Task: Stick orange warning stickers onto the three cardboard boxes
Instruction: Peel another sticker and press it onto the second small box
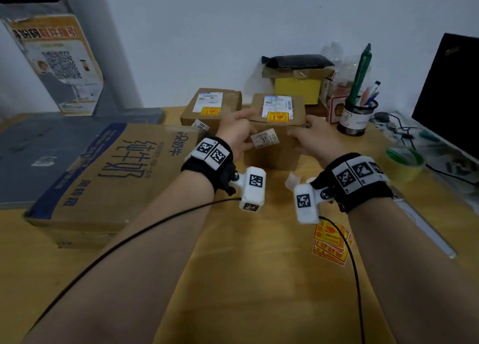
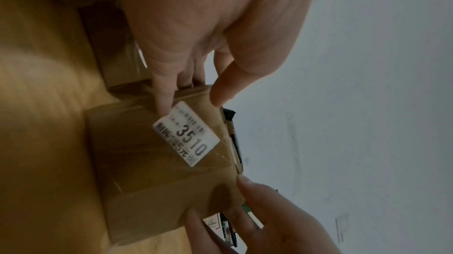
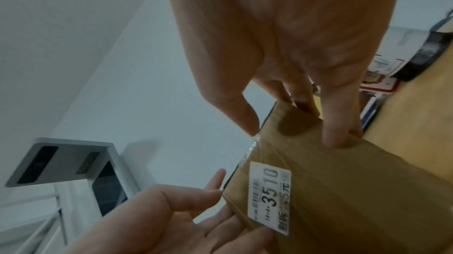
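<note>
**Both hands on the middle parcel**

The left hand (image 1: 234,134) and right hand (image 1: 315,135) bracket a small cardboard box (image 1: 274,146) standing on the wooden table (image 1: 233,279). Each hand is relaxed, fingers fairly straight: the left touches the box's left side, the right its right side, with the thumbs near the top edge. Whether either hand actually grips the box, I cannot tell.

The box carries a white shipping label with an orange warning sticker (image 1: 277,116) on its top, and a white price tag reading "3510" (image 2: 187,137) on the side facing the person.

Just behind and to the left sits a second small box (image 1: 211,110), also bearing an orange sticker (image 1: 210,111). A large flat milk carton box (image 1: 103,183) lies at the left, with no orange sticker showing on its visible top. A loose pile of orange stickers (image 1: 330,242) lies on the table near the right forearm. A mesh pen holder (image 1: 356,118) stands to the right of the held box.
</note>
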A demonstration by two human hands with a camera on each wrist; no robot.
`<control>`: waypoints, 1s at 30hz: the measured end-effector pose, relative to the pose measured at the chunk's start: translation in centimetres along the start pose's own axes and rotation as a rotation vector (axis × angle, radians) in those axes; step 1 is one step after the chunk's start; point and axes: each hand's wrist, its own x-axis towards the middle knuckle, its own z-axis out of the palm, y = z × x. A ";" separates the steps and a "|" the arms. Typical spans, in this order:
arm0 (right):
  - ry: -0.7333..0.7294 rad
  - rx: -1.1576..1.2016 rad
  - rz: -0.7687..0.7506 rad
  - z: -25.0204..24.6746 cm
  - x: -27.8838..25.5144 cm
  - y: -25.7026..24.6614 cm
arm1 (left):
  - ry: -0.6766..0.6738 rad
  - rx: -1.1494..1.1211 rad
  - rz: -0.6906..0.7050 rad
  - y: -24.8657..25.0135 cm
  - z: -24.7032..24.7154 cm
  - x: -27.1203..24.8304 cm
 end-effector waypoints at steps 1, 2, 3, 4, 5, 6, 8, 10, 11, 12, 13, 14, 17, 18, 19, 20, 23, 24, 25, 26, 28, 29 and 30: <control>0.006 0.032 -0.015 0.1 0.5 0.4 | 0.002 -0.016 0.009 -0.2 0.1 0.4; 0.013 0.073 -0.036 0.1 1.0 0.6 | 0.009 -0.026 0.024 -0.3 0.2 0.8; 0.026 0.107 -0.066 0.1 1.3 0.8 | 0.012 -0.028 0.048 -0.4 0.3 1.1; 0.045 0.131 -0.097 0.2 1.4 0.9 | 0.009 -0.011 0.076 -0.4 0.5 1.3; 0.068 0.134 -0.128 0.2 1.4 0.7 | 0.009 0.024 0.112 -0.4 0.6 1.4; 0.089 0.109 -0.153 0.3 1.3 0.5 | 0.012 0.068 0.146 -0.2 0.7 1.2; 0.125 -0.008 -0.187 0.5 0.7 -0.3 | 0.016 0.148 0.206 0.3 0.8 0.5; 0.155 -0.131 -0.241 0.9 -0.1 -1.2 | 0.025 0.208 0.261 0.9 0.5 -0.4; 0.148 -0.162 -0.262 1.2 -0.6 -1.7 | 0.030 0.234 0.284 1.2 0.2 -1.0; 0.117 -0.176 -0.268 1.5 -1.3 -2.2 | 0.035 0.264 0.310 1.4 -0.2 -1.5; 0.070 -0.183 -0.268 1.9 -2.0 -2.6 | 0.043 0.298 0.332 1.6 -0.7 -2.2; 0.017 -0.186 -0.249 2.4 -2.6 -2.9 | 0.062 0.330 0.353 1.7 -1.3 -3.0; -0.119 -0.214 -0.179 4.1 -5.0 -3.4 | 0.132 0.395 0.350 1.6 -4.0 -4.6; -0.158 -0.228 -0.158 4.8 -5.9 -3.6 | 0.159 0.407 0.336 1.6 -5.1 -5.2; -0.198 -0.252 -0.143 5.5 -6.7 -3.7 | 0.185 0.423 0.324 1.5 -6.3 -5.8; -0.236 -0.276 -0.137 6.2 -7.6 -3.8 | 0.207 0.446 0.318 1.4 -7.5 -6.6; -0.327 -0.313 -0.129 8.2 -10.0 -4.2 | 0.252 0.554 0.235 0.6 -11.8 -8.1; -0.348 -0.325 -0.123 8.9 -10.8 -4.4 | 0.261 0.584 0.179 0.2 -13.4 -8.9; -0.368 -0.339 -0.118 9.6 -11.4 -4.7 | 0.278 0.625 0.119 -0.3 -15.0 -9.1; -0.387 -0.359 -0.116 10.4 -12.1 -4.9 | 0.320 0.659 0.072 -0.5 -16.4 -9.6; -0.418 -0.415 -0.116 11.8 -13.1 -5.3 | 0.413 0.846 -0.030 -0.8 -18.8 -10.0; -0.431 -0.442 -0.111 12.4 -13.5 -5.5 | 0.448 0.933 -0.091 -0.9 -19.8 -10.1; -0.443 -0.465 -0.106 12.9 -13.9 -5.6 | 0.472 0.969 -0.133 -1.0 -20.6 -10.2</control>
